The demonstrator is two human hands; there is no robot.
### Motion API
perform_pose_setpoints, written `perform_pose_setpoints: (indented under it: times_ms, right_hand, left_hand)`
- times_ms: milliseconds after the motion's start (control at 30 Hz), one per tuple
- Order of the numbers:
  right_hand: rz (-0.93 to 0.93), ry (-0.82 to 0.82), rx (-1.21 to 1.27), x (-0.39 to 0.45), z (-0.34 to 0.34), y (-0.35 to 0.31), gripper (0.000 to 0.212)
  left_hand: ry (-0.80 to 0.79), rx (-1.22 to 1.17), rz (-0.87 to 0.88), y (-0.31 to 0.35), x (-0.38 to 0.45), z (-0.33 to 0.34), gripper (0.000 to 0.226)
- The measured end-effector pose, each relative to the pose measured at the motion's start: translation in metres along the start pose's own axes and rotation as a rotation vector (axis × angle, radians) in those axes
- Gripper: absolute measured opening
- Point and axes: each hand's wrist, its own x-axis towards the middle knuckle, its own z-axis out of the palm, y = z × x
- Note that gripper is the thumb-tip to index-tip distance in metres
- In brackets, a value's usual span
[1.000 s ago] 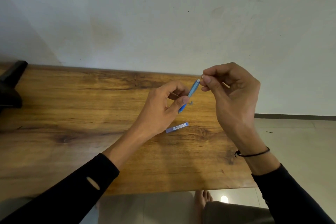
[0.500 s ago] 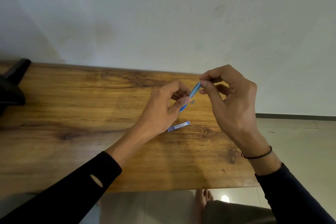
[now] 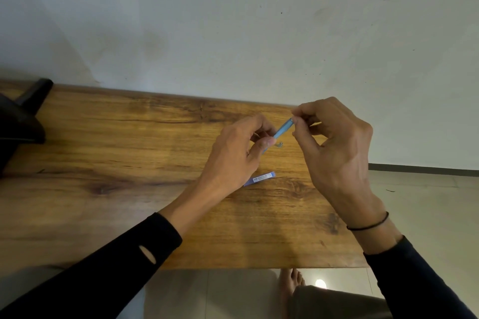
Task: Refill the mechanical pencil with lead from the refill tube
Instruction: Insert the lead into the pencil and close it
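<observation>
My left hand (image 3: pixel 236 153) grips the lower part of a blue mechanical pencil (image 3: pixel 283 130), which slants up to the right above the wooden table (image 3: pixel 129 163). The thumb and forefinger of my right hand (image 3: pixel 334 147) pinch together at the pencil's upper end; what they hold is too small to tell. The blue lead refill tube (image 3: pixel 260 179) with a white label lies flat on the table just below my left hand. A small grey piece (image 3: pixel 280 144) lies on the table under the pencil.
A black object (image 3: pixel 20 122) stands at the table's far left against the pale wall. The table's right edge runs just under my right wrist, with tiled floor beyond. A bare foot (image 3: pixel 293 282) shows below the near edge.
My right hand's fingertips have come down from just above the pencil's top end onto it. The left hand, the pencil and the refill tube have kept their places.
</observation>
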Motion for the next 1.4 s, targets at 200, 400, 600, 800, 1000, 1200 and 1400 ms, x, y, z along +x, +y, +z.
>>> perform_pose_setpoints:
  times_ms: [200, 400, 600, 800, 1000, 1200, 1400]
  right_hand:
    - [0.272, -0.058, 0.176, 0.002, 0.000, 0.000, 0.013]
    - [0.446, -0.164, 0.340, 0.008, 0.000, 0.002, 0.010]
    - [0.495, -0.205, 0.512, 0.007, 0.000, 0.010, 0.013]
    - [0.452, -0.189, 0.581, 0.004, 0.006, 0.028, 0.030]
    - [0.338, -0.333, -0.104, -0.008, 0.029, 0.055, 0.032]
    - [0.286, -0.465, -0.277, -0.017, 0.047, 0.060, 0.016]
    - [0.306, -0.287, -0.149, -0.006, 0.042, 0.059, 0.007]
  left_hand:
    - [-0.007, 0.023, -0.006, 0.000, -0.001, 0.000, 0.006]
    - [-0.013, 0.051, -0.007, -0.003, -0.001, -0.002, 0.007]
    - [-0.012, 0.048, 0.001, -0.004, 0.000, -0.003, 0.007]
    - [0.025, -0.003, 0.017, -0.001, 0.003, -0.005, 0.004]
    - [0.035, 0.019, 0.036, -0.001, 0.004, -0.008, 0.004]
    - [0.053, 0.016, 0.029, -0.003, 0.005, -0.009, 0.002]
    - [0.053, 0.021, 0.033, -0.007, 0.007, -0.009, 0.004]
